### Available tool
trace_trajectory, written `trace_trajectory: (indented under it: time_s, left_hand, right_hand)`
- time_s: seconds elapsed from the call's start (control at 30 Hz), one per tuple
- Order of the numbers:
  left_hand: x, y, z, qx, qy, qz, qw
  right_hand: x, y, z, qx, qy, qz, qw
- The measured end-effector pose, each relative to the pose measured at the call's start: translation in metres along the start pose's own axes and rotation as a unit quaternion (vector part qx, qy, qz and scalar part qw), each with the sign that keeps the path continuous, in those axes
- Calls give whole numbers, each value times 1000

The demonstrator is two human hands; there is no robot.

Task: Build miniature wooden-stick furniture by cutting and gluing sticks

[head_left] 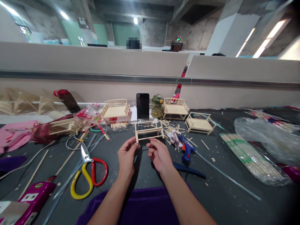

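A small open frame of thin wooden sticks (pixel 149 132) is in front of me at the middle of the dark table. My left hand (pixel 126 153) pinches its near left corner between thumb and fingers. At its lower front bar is my right hand (pixel 160 154), with curled fingers and the fingertips against the wood. Directly behind the frame stands a black phone (pixel 142 106), upright on a wire holder. Right of the frame, many short cut sticks (pixel 174 127) lie scattered beside a blue glue gun (pixel 187 150).
Scissors (pixel 88 175) with red and yellow handles lie left. Miniature stick benches (pixel 116 109) stand at the back, flanking a green bottle (pixel 157 106). Bagged sticks (pixel 254 159) lie right. A clear glue stick (pixel 229 176) trails from the glue gun. Purple cloth (pixel 150 203) covers the near edge.
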State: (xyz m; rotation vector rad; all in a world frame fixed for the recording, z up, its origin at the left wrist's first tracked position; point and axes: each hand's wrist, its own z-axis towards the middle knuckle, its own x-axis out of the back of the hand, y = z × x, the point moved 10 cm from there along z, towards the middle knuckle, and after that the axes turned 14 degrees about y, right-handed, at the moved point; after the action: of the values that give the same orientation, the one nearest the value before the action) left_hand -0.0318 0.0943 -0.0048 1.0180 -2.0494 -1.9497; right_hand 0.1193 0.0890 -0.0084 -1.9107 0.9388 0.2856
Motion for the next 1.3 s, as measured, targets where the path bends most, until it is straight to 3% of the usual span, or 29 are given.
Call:
trace_trajectory:
  time_s: [1.1, 1.3]
  left_hand:
    - [2, -2, 2, 7, 9, 2, 1000]
    - [2, -1, 3, 4, 7, -5, 1000]
  right_hand:
    - [6, 9, 2, -26, 25, -29, 999]
    - [0, 13, -2, -47, -19, -76, 996]
